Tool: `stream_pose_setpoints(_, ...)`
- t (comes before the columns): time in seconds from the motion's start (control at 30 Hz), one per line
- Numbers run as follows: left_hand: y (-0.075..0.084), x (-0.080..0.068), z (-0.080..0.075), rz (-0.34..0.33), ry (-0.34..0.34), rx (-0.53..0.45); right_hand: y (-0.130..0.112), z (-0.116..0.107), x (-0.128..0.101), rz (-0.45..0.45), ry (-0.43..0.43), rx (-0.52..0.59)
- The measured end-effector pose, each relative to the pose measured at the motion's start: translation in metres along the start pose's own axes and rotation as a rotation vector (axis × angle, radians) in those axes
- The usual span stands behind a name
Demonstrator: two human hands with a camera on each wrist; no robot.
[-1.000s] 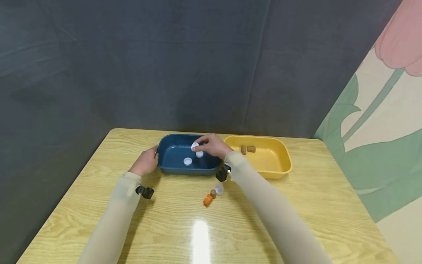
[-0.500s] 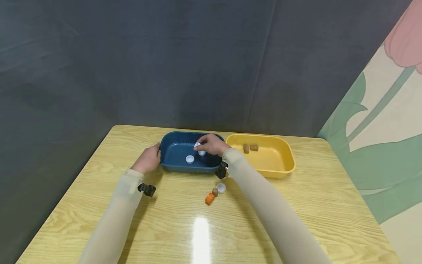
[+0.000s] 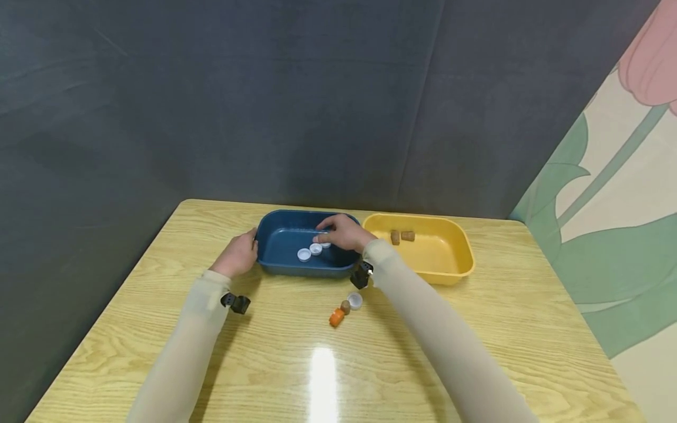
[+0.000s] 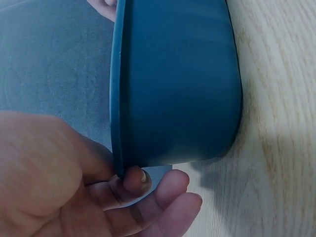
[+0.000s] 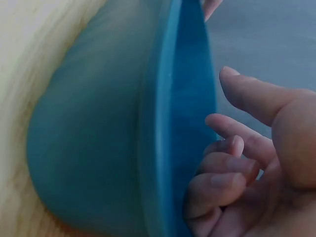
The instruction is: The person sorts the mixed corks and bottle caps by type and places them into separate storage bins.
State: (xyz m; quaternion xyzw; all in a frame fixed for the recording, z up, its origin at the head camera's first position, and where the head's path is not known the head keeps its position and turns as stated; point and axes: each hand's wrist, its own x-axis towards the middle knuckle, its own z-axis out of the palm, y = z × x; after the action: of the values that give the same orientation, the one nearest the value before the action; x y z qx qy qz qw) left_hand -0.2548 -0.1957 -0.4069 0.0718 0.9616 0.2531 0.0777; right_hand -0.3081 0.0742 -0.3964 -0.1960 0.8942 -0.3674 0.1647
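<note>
Change since a second ago: the white cap that the right hand [image 3: 342,232] pinched above the blue tray [image 3: 280,269] is now down on the tray floor. Three white caps [image 3: 315,249] sit there in a tight cluster, where two lay before. Judging by that, the drop is done.

Right hand: hovering inside the tray at about 2 o'clock of the cluster, fingers loosely bent, nothing visibly held; released, going by the right wrist view.

Left hand [image 3: 239,257]: unmoved, gripping the tray's rim at 9 o'clock, thumb tip [image 4: 137,178] hooked at the edge and fingers below it.

Off-tray: a white cap [image 3: 355,300], a small cork [image 3: 345,306] and an orange cap [image 3: 335,318] lie close together on the surface, at 5 o'clock of the blue tray.

Yellow tray [image 3: 455,271] sits just beside the blue one at 3 o'clock, two corks [image 3: 401,237] inside near its far wall.

Surface [image 3: 502,329]: light wood grain, glossy, one light glare near the front edge. Room: dark grey fabric backdrop behind, wall with a pink-and-green floral mural on the right.
</note>
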Motion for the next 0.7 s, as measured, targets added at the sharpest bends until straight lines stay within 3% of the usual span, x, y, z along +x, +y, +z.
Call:
stream_pose_setpoints(0.3,-0.001,0.001,0.001,0.004,-0.005,-0.005,-0.008,-0.008,-0.05,-0.137,-0.102,0.043)
stream_pose_setpoints(0.7,-0.003,0.001,0.003,0.014,0.002,-0.036,0.01,0.006,-0.105,-0.159,-0.197,0.182)
